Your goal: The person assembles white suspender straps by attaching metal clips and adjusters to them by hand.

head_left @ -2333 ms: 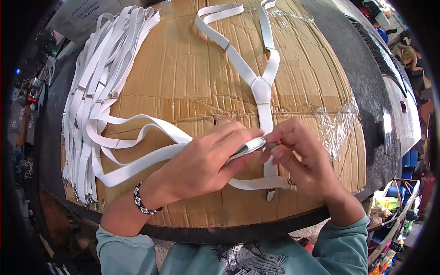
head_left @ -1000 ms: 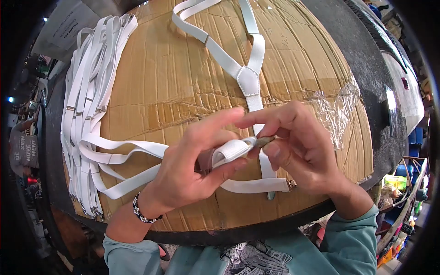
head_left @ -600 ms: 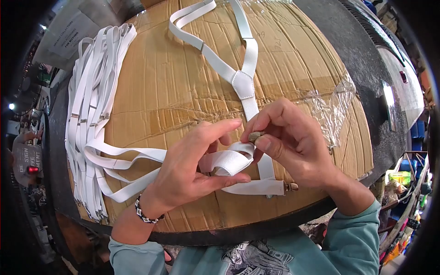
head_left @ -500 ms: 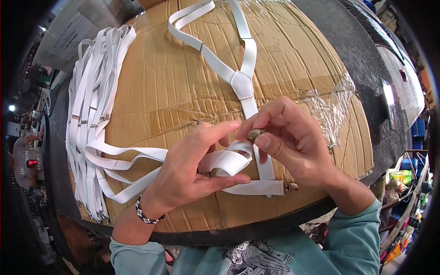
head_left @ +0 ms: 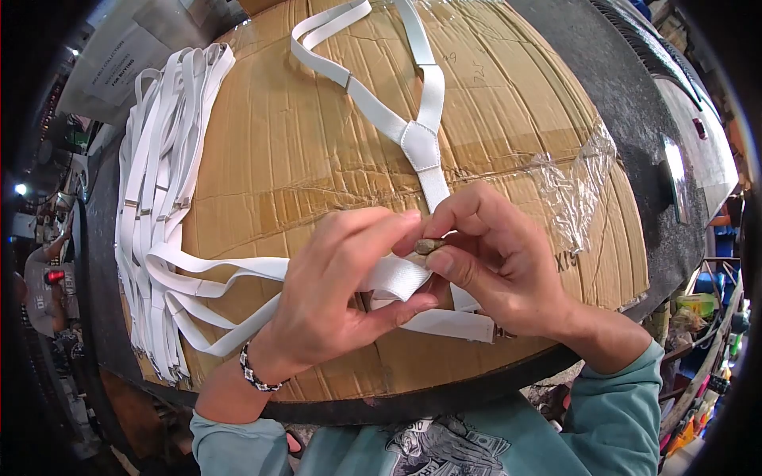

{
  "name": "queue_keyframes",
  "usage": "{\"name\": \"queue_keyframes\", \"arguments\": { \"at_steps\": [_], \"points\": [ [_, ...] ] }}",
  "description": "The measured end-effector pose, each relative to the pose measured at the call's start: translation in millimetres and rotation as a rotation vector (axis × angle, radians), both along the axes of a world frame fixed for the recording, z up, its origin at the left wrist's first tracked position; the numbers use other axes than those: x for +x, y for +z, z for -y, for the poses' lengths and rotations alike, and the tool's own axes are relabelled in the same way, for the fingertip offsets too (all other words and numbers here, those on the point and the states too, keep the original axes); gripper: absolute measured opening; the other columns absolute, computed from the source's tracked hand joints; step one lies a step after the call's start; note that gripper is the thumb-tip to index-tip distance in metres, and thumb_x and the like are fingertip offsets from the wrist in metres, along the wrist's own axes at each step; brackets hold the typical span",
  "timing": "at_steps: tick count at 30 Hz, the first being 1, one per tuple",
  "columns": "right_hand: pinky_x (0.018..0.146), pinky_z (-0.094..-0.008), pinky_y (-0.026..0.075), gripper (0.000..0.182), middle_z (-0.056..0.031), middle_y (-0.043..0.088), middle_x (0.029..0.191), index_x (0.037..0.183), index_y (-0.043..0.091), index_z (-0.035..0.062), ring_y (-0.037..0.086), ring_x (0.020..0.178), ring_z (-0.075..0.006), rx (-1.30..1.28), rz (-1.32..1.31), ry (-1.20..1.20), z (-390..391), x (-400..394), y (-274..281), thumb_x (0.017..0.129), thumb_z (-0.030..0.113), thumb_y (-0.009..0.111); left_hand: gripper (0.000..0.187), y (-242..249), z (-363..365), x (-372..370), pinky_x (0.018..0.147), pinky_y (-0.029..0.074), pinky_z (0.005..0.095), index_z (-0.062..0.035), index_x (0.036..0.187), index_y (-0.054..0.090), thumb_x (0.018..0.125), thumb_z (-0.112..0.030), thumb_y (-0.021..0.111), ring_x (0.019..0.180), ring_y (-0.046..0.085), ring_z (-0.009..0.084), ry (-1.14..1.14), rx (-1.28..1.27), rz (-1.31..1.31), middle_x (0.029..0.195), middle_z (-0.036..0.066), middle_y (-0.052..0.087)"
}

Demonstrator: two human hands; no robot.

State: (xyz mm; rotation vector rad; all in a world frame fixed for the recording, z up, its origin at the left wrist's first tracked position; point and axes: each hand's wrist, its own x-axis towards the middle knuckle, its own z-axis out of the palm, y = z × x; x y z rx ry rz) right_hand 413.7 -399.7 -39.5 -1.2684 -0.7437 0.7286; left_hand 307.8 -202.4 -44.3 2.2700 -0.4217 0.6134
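Note:
White suspenders (head_left: 421, 146) lie on a brown cardboard sheet, with a stitched patch where the straps join. A looped end of white strap (head_left: 397, 279) is pinched between the thumb and fingers of my left hand (head_left: 333, 278). My right hand (head_left: 508, 270) pinches a small bronze-coloured metal clip (head_left: 429, 246) at the edge of that loop. Another strap end (head_left: 452, 324) extends below my hands, its metal clip partly covered by my right hand.
A pile of white suspenders (head_left: 163, 190) lies at the left of the cardboard (head_left: 262, 143), some loops reaching toward my left hand. Clear plastic tape (head_left: 573, 194) is on the right side. Part of another person (head_left: 40, 289) shows at the far left.
My right hand and the clip have moved slightly left and down, closer to the loop. The fingers of my left hand have shifted, and the lower strap's clip is now more covered.

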Motion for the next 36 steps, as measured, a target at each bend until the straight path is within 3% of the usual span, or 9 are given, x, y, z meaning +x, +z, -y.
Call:
{"name": "queue_keyframes", "arguments": {
  "at_steps": [2, 5, 8, 11, 14, 23, 26, 29, 36],
  "points": [
    [0.074, -0.0256, 0.059, 0.014, -0.0082, 0.065, 0.101, 0.116, 0.054, -0.0014, 0.072, 0.089, -0.0126, -0.031, 0.037, -0.015, 1, -1, -1, 0.103, -0.003, 0.060, 0.067, 2, 1, -1, 0.072, 0.053, 0.0339, 0.0013, 0.132, 0.062, 0.075, -0.012, 0.094, 0.090, 0.065, 0.0241, 0.022, 0.163, 0.123, 0.110, 0.015, 0.066],
    [0.081, -0.0280, 0.062, 0.016, -0.0175, 0.069, 0.118, 0.121, 0.050, -0.0022, 0.070, 0.097, -0.0150, -0.074, 0.090, 0.017, 2, -1, 2, 0.106, -0.002, 0.055, 0.056, 10, 6, -7, 0.071, 0.053, 0.0352, 0.0013, 0.125, 0.065, 0.075, -0.003, 0.090, 0.087, 0.064, 0.0277, 0.062, 0.187, 0.052, 0.105, 0.015, 0.065],
    [0.080, -0.0276, 0.062, 0.016, -0.0172, 0.070, 0.116, 0.120, 0.051, -0.0026, 0.071, 0.094, -0.0156, -0.057, 0.053, -0.001, 2, 1, -3, 0.105, -0.004, 0.055, 0.049, 15, 9, -8, 0.068, 0.052, 0.0346, 0.0018, 0.118, 0.066, 0.074, 0.004, 0.086, 0.083, 0.064, 0.0266, 0.107, 0.039, -0.170, 0.101, 0.015, 0.064],
    [0.079, -0.0274, 0.061, 0.016, -0.0174, 0.071, 0.115, 0.120, 0.051, -0.0028, 0.073, 0.091, -0.0161, -0.096, 0.040, -0.022, 0, -2, -3, 0.105, -0.004, 0.055, 0.040, 13, 8, -11, 0.062, 0.050, 0.0390, -0.0027, 0.106, 0.067, 0.070, 0.004, 0.083, 0.076, 0.062, 0.0276, 0.128, 0.013, -0.153, 0.096, 0.011, 0.060],
    [0.079, -0.0279, 0.062, 0.017, -0.0179, 0.071, 0.114, 0.121, 0.051, -0.0028, 0.073, 0.092, -0.0165, -0.115, 0.107, -0.013, 2, -3, 3, 0.105, -0.003, 0.056, 0.036, 7, 10, -10, 0.058, 0.049, 0.0362, -0.0025, 0.103, 0.069, 0.069, 0.005, 0.080, 0.073, 0.062, 0.0257, 0.033, 0.063, 0.007, 0.097, 0.011, 0.061],
    [0.087, -0.0298, 0.062, 0.018, -0.0193, 0.069, 0.117, 0.122, 0.051, -0.0037, 0.071, 0.108, -0.0191, -0.099, 0.084, -0.004, 4, -3, -1, 0.104, -0.005, 0.056, 0.033, 6, -2, -9, 0.056, 0.050, 0.0279, -0.0032, 0.103, 0.072, 0.072, -0.004, 0.083, 0.073, 0.064, 0.0169, -0.027, 0.306, 0.134, 0.099, 0.009, 0.065],
    [0.087, -0.0307, 0.062, 0.019, -0.0191, 0.069, 0.116, 0.122, 0.051, -0.0038, 0.071, 0.109, -0.0196, -0.127, 0.116, 0.013, 5, -2, 0, 0.104, -0.005, 0.056, 0.043, 9, 3, -10, 0.059, 0.053, 0.0315, -0.0039, 0.114, 0.072, 0.073, -0.003, 0.085, 0.070, 0.064, 0.0214, -0.015, 0.200, 0.053, 0.100, 0.010, 0.067],
    [0.083, -0.0303, 0.062, 0.019, -0.0187, 0.070, 0.113, 0.122, 0.051, -0.0037, 0.073, 0.101, -0.0184, -0.094, 0.158, -0.026, 4, -4, -3, 0.104, -0.005, 0.057, 0.036, 8, 4, -12, 0.059, 0.053, 0.0325, -0.0026, 0.110, 0.071, 0.078, -0.006, 0.084, 0.068, 0.065, 0.0225, -0.018, 0.292, 0.081, 0.099, 0.011, 0.068],
    [0.080, -0.0304, 0.062, 0.018, -0.0196, 0.069, 0.112, 0.120, 0.048, -0.0034, 0.071, 0.095, -0.0180, -0.079, 0.111, -0.010, 4, 2, -6, 0.105, 0.000, 0.058, 0.028, 0, 5, -6, 0.065, 0.057, 0.0383, 0.0031, 0.107, 0.064, 0.082, -0.004, 0.076, 0.077, 0.071, 0.0307, 0.013, 0.091, -0.085, 0.101, 0.018, 0.070]
  ]
}}
